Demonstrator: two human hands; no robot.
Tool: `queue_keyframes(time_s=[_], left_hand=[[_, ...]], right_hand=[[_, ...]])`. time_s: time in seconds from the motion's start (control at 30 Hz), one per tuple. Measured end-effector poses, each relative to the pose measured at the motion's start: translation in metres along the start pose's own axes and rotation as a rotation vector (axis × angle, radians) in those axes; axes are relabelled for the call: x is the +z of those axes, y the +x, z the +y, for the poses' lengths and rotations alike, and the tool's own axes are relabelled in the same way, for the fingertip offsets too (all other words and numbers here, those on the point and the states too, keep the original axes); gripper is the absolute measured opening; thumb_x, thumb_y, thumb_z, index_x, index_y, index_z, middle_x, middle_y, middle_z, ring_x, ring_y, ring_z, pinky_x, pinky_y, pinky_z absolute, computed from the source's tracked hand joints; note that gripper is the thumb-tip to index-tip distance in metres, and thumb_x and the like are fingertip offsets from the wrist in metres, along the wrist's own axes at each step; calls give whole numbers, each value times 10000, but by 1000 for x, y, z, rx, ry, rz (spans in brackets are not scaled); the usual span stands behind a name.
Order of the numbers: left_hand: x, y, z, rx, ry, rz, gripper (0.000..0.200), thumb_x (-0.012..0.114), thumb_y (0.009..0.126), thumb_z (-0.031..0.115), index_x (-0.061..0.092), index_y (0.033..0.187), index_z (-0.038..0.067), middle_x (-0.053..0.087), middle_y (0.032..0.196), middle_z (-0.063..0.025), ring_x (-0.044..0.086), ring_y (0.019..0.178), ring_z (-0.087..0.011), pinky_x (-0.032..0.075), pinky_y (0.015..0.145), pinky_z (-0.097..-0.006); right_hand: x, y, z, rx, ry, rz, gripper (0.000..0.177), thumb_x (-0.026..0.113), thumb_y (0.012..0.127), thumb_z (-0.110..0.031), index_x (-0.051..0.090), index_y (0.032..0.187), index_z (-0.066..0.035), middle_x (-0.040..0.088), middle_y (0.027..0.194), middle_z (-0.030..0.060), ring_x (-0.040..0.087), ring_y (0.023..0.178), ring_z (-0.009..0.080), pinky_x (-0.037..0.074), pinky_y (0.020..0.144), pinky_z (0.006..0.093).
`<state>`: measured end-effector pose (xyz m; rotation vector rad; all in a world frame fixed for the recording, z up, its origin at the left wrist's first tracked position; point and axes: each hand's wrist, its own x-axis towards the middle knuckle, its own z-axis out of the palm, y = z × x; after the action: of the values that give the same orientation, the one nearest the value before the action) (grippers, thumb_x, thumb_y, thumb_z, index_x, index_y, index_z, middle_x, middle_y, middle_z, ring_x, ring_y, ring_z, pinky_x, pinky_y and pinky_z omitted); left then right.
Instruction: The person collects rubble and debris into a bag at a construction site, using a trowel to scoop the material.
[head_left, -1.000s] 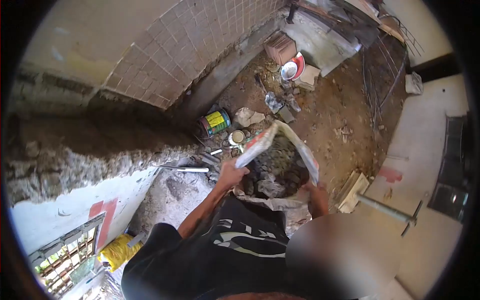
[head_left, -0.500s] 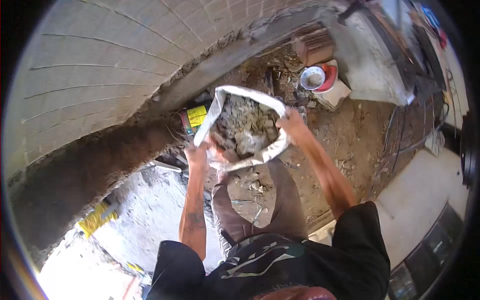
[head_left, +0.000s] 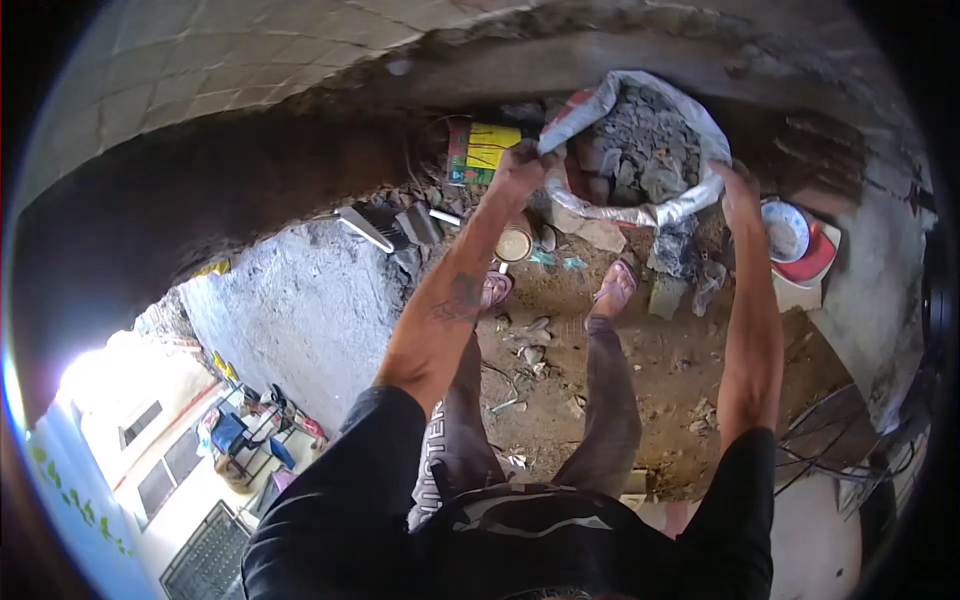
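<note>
A white sack (head_left: 685,209) with its rim spread wide stands against the foot of the wall, full of grey rubble (head_left: 648,145). My left hand (head_left: 519,170) is closed on the left side of the rim. On the right side, my right hand (head_left: 738,190) grips the rim too. Both arms are stretched out in front of me. Just left of my left hand is a yellow and green packet (head_left: 490,146). Below the sack lie a pale stone slab (head_left: 588,226) and a grey lump (head_left: 675,250).
A white bowl (head_left: 786,232) sits on a red container (head_left: 812,256) at the right, below stacked tiles (head_left: 822,160). A round tin (head_left: 513,244) stands near my left foot. Cables (head_left: 840,440) lie at the lower right. Bare wall runs along the top.
The sack, held between my hands, has moved away from my body and to the right, up to the wall. My view has turned, and my feet now show.
</note>
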<state>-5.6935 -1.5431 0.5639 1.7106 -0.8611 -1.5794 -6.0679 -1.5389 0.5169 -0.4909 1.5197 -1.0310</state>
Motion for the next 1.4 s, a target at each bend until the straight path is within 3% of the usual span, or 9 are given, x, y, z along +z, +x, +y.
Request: queue_keyframes(time_s=[0.17,0.27,0.47,0.6,1.0,1.07,1.23,1.33,1.4], left_hand=[[-133,-19,-16,25,82,2,183,764,811,207,703,864,42,696,806,0,563,703,-70,465,675,-260],[-198,24,-66,-38,692,8,326,777,783,319,725,997,78,711,850,-9,590,725,-79,478,707,-270],[-211,84,-114,-73,433,-145,277,692,843,306,649,994,78,660,844,8,543,652,-73,440,560,-260],[-234,113,-153,78,430,-247,242,727,820,277,666,951,83,680,793,-16,588,691,-117,461,612,-309],[-228,83,-129,425,1153,-88,133,660,811,140,570,887,78,622,776,-162,607,719,-354,496,676,-387],[-232,77,-127,426,917,-211,405,627,850,251,605,1224,98,692,1061,-116,668,954,-244,511,808,-342],[-266,128,-207,511,438,49,122,567,837,82,630,940,67,583,765,1,528,633,-148,456,586,-327],[-248,97,-169,-32,157,293,191,555,779,19,596,964,44,552,695,-23,563,650,-234,484,619,-374],[-249,98,-162,283,1140,448,295,549,731,6,570,1025,26,601,816,-109,604,833,-309,495,714,-435]], right_hand=[[20,-114,34,131,-176,651,302,647,853,-259,611,1067,-48,619,1021,77,585,895,197,470,746,372],[60,-199,147,83,-977,360,333,621,818,-348,627,957,-45,661,842,156,626,729,227,496,672,410],[309,-225,274,496,-438,462,1293,842,548,-576,145,1480,-13,366,1360,267,379,1261,375,306,1083,475],[382,-180,321,340,-651,570,1201,866,535,-509,204,1478,-173,202,1424,324,248,1287,554,256,1051,630],[253,-265,265,28,-705,536,984,842,548,-410,366,1323,-35,420,1209,221,378,1173,352,334,1011,503],[214,-273,277,-15,-804,603,967,833,559,-395,376,1320,-12,447,1207,212,394,1182,338,337,1019,482],[156,-277,200,-204,-671,598,884,822,589,-236,418,1325,39,511,1191,208,505,1124,316,412,975,416],[126,-273,205,-176,-530,594,900,841,633,-229,376,1368,5,364,1302,211,425,1201,339,417,971,451],[114,-273,200,-246,-673,571,906,834,654,-249,361,1386,-1,347,1307,223,406,1214,354,410,980,458]])
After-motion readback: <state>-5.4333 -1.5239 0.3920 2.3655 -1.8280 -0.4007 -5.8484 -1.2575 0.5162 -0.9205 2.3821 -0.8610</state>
